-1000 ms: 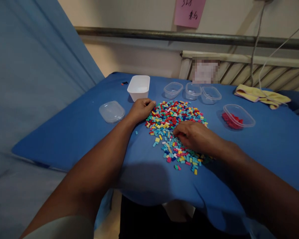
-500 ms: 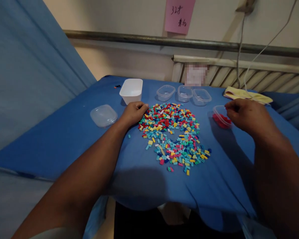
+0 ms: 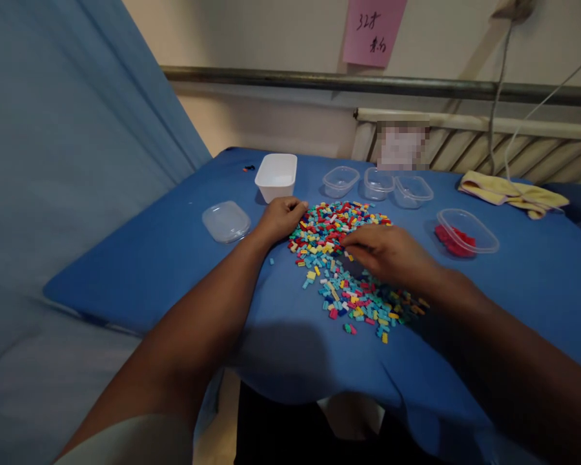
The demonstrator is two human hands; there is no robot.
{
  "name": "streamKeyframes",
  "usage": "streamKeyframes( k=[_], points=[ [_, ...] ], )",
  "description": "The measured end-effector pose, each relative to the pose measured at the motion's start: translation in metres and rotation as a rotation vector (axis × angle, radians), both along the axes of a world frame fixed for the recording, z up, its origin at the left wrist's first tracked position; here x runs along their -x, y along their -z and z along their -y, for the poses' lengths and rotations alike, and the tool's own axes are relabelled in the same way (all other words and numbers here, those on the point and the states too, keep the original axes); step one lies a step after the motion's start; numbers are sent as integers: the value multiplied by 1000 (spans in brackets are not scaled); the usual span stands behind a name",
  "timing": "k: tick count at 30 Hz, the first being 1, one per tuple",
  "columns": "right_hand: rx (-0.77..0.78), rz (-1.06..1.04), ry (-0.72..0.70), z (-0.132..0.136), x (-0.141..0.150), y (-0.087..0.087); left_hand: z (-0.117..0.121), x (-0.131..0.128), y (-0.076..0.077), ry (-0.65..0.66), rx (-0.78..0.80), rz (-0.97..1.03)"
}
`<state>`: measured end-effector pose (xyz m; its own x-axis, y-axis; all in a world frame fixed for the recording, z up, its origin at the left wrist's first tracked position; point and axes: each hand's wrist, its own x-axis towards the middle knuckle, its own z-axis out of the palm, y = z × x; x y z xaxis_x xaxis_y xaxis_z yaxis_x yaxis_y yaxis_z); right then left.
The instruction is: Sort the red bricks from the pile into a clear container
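A wide pile of small toy bricks (image 3: 332, 284) in red, yellow, light blue, green, pink and white lies on the blue cloth. My right hand (image 3: 387, 255) reaches over the pile, thumb and fingertips pinched together at a red toy brick in its upper middle. At the pile's upper left edge rests my left hand (image 3: 283, 218), its fingers curled and closed against the bricks; what they hold, if anything, is hidden. To the right stands a clear plastic tub (image 3: 484, 240) with red bricks in it.
Behind the pile stand a white container (image 3: 277, 187) and three clear tubs (image 3: 339, 187). A clear lid (image 3: 226, 221) lies on the left. A folded yellow cloth (image 3: 508, 192) is at the back right, before the radiator (image 3: 469, 145). A blue curtain (image 3: 91, 142) hangs on the left.
My right hand has moved left from the clear tub of red bricks to the pile. My left hand stays by the pile's edge. The whole view has shifted slightly.
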<state>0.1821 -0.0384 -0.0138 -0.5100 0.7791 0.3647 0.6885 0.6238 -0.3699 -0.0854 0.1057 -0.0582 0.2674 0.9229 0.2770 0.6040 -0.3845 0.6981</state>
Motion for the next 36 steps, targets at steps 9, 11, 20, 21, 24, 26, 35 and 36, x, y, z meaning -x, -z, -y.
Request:
streamKeyframes(
  k=[9,11,20,21,24,26,35,36],
  points=[
    [115,335,-250,-11,98,-9,2,0,1,19,-4,32],
    [123,298,-234,-11,95,-4,3,0,0,24,-3,27],
    [76,-111,-167,3,33,-2,1,1,1,26,-7,54],
    [57,-113,-147,6,20,-3,2,1,0,26,-1,58],
    [11,-131,-7,14,-26,-4,4,2,-2,17,25,65],
    [-67,-142,120,20,-59,-4,5,3,-4,15,38,63],
    [-307,-55,713,30,-163,11,10,4,-15,-45,-21,-48],
    [-304,-44,691,29,-161,14,13,4,-19,-41,-66,-71]
  ],
)
